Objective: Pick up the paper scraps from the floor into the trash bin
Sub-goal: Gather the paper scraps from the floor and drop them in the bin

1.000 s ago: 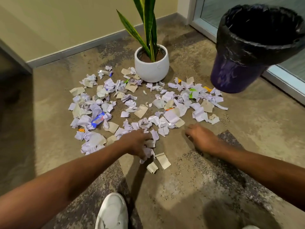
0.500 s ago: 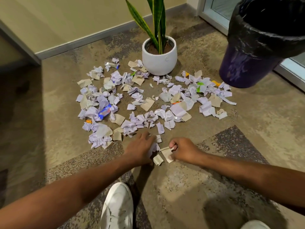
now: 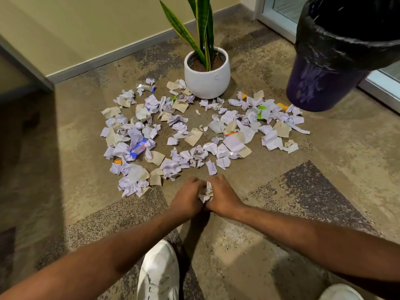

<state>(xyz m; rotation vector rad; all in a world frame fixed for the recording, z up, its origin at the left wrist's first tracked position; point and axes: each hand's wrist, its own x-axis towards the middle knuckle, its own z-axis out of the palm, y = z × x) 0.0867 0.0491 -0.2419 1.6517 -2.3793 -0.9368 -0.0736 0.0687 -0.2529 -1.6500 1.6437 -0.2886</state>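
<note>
- The left hand (image 3: 187, 199) and the right hand (image 3: 223, 197) are low by the floor (image 3: 324, 213), side by side and touching.
- Both hands are curled shut around a small bunch of paper scraps (image 3: 206, 191). The bunch sits squeezed between them, with white bits poking out.
- Lots more scraps in a big pile (image 3: 194, 131) lie spread on the floor, past the hands and in front of the white plant pot (image 3: 207, 77).
- The trash bin (image 3: 337, 57) with its black bag stands far to the right, well apart from the hands.
- The paper looks very light, soft and crumpled. It will squash easily and will not break.
- Little bits could slip out, so it seems best to cup them from both sides and squeeze gently.
- Most of the job looks not yet done.
</note>
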